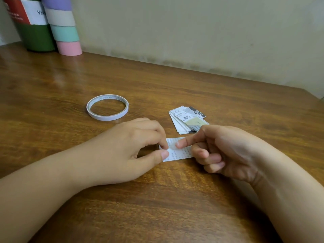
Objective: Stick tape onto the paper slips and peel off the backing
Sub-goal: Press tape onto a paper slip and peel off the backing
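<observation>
Two bare hands meet over one printed paper slip (177,151) lying flat on the wooden table (157,207), near its front middle. At the far left, against the wall, stands a green canister (37,37) with a red and white label, and just beside it a stack of pastel rolls (64,26) in purple, beige, mint and pink. Further right, a thin roll of double-sided tape (107,107) lies flat on the table, apart from both hands. The left hand (129,148) has its fingers curled, thumb and forefinger pinching the left end of the slip against the table. The right hand (226,151) holds nothing: its forefinger is stretched out, the tip pressing down on the middle of the slip close to the left fingertips, while its other fingers are curled into the palm above the slip's right end. Behind the right hand, a small fanned pile of paper slips (187,120) rests on the table, near the worked slip but not touching it.
</observation>
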`<state>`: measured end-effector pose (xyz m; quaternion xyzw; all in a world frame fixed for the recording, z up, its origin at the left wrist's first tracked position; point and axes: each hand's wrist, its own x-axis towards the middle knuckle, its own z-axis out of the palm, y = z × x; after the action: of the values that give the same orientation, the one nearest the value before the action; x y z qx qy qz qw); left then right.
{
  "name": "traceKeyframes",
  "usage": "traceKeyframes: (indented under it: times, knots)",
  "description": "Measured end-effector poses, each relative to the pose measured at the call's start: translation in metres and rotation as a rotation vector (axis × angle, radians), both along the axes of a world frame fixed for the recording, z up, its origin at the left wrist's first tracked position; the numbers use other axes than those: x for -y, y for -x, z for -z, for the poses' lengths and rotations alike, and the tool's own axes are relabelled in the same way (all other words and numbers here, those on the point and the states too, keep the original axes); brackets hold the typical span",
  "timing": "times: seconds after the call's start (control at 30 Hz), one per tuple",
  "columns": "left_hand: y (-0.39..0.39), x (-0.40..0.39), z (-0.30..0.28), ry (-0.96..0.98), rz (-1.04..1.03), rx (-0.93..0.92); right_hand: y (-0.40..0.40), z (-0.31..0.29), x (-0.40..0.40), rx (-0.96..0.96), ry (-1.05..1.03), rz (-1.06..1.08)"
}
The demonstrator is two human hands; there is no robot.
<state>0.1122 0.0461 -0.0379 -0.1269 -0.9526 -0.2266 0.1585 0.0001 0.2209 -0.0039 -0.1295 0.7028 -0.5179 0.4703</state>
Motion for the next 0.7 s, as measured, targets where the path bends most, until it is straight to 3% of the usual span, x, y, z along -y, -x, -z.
traceKeyframes:
  times: [0.43, 0.7]
  knots:
    - [0.0012, -0.0014, 0.006, -0.002, 0.021, 0.01, -0.0028, -0.0009, 0.0012, -0.008, -0.019, -0.001]
    - [0.0019, -0.0028, 0.0067, 0.046, 0.034, 0.008, -0.0061, -0.0005, 0.0003, -0.148, -0.076, -0.011]
